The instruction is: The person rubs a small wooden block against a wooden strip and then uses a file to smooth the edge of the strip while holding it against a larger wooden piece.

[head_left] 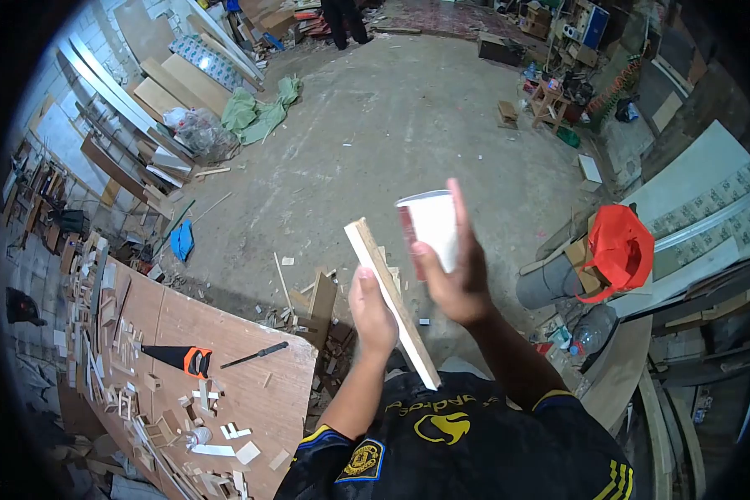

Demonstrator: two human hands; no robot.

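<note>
My left hand (370,315) is wrapped around a pale wooden strip (398,304), which slants from the middle of the view down toward my shirt. Just right of its upper end, my right hand (462,282) grips a sheet (436,225), white on its broad face and dark red along its left side, that looks like sandpaper. My thumb is in front of the sheet and my other fingers are behind it. A gap shows between sheet and strip.
At lower left is a workbench (250,329) with a handsaw (179,358), a dark file-like tool (254,355) and wood offcuts. A box of scraps (318,304) stands beside it. A red bag (621,250) is at right. Another person (343,21) stands far off.
</note>
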